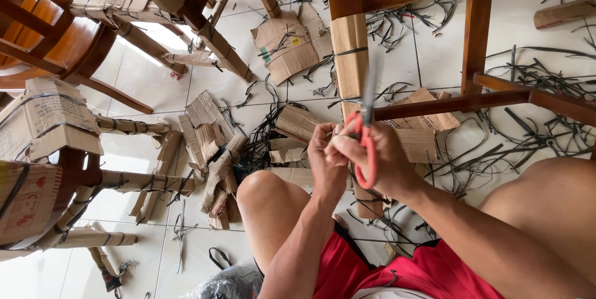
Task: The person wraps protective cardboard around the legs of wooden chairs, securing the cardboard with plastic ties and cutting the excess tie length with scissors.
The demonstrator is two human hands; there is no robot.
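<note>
- Cutting packaging off a chair leg looks like the step in hand: the right hand (385,159) is closed around the red handles of a pair of scissors (367,131), blades pointing toward 12 o'clock along the cardboard-wrapped leg (349,57).
- The left hand (324,150) sits just beside the right, at its 9 o'clock, fingers curled tight at the base of the wrap; what it pinches I cannot tell, perhaps a strap or a cardboard edge.
- A dark strap (351,52) still rings the wrap at 12 o'clock from the blades; by my judgement, the next cut calls for sliding one blade under such a band while keeping it off the wood.
- Loose cardboard pieces (211,144) lie on the tiled floor (397,63) at 9 o'clock of the hands, and cut black straps (534,125) spread at 3 o'clock.
- No box or bin shows; only a crumpled dark plastic bag (226,283) at 7 o'clock, contents not visible.
</note>
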